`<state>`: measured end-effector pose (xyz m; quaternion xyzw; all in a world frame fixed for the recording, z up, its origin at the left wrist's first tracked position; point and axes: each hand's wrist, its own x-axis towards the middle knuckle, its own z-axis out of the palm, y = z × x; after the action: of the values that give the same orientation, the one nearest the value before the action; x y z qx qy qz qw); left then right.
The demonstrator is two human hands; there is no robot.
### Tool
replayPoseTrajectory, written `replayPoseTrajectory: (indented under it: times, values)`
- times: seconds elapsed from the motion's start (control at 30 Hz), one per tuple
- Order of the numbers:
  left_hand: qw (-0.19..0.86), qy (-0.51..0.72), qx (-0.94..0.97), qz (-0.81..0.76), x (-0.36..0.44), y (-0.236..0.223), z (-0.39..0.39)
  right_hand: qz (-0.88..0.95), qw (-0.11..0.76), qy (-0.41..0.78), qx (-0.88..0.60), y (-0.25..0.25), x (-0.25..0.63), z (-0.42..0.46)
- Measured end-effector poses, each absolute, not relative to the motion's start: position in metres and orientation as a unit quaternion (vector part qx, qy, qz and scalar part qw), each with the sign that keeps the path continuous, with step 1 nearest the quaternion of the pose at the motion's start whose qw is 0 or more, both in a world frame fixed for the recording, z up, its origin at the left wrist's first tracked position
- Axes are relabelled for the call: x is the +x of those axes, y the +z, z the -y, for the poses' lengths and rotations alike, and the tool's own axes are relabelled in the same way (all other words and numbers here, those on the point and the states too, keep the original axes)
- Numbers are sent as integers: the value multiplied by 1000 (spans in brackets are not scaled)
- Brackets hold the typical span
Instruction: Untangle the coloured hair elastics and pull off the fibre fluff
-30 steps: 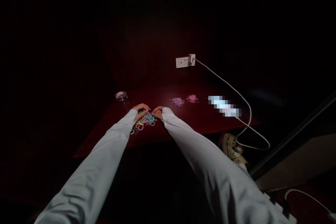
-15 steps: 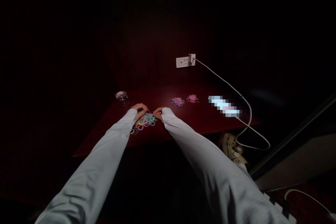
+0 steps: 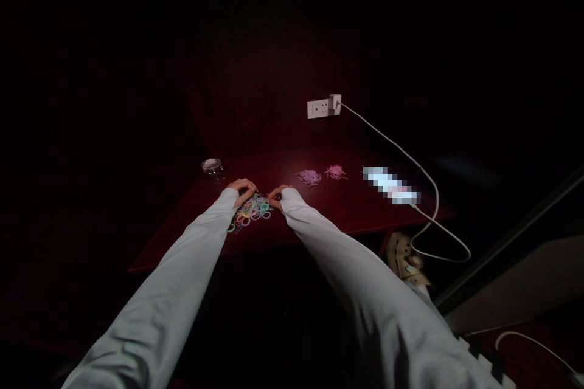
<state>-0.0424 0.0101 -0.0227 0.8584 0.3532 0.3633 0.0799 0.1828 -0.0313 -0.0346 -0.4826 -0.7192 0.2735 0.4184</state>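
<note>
A loose pile of pastel rings and thin strips (image 3: 254, 213), in green, purple, orange and pink, lies near the front of the dark red table. At its upper left edge is my left hand (image 3: 241, 189), fingers bent and drawn together. My right hand (image 3: 278, 194) is at the pile's right edge, its fingers closed in a pinch. What either hand holds is too small and dark to make out. Farther right lie a small heap of purple strips (image 3: 309, 177) and a heap of pink strips (image 3: 336, 172).
Behind my left hand stands a clear jar (image 3: 218, 175) with something pink at its top. A phone-like device with a blurred bright screen (image 3: 391, 185) lies at right. Its white cable (image 3: 387, 139) runs to a wall socket (image 3: 318, 109). Below the table edge shows a beige clog (image 3: 400, 252).
Both hands stay at the pile with only slight finger movement. The whole view has shifted very slightly; the heaps and the jar look the same.
</note>
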Motion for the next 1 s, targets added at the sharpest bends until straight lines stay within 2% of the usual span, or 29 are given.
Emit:
replayPoseTrajectory:
  times: [0.47, 0.77, 1.0]
  values:
    - [72, 364, 851, -372, -43, -25, -12, 661, 449, 332, -502, -45, 181, 26]
    - [71, 358, 855, -369, -43, -27, -14, 675, 438, 356, -476, -40, 186, 20]
    - [57, 348, 855, -379, -44, -29, -14, 689, 453, 322, -465, -35, 200, 22]
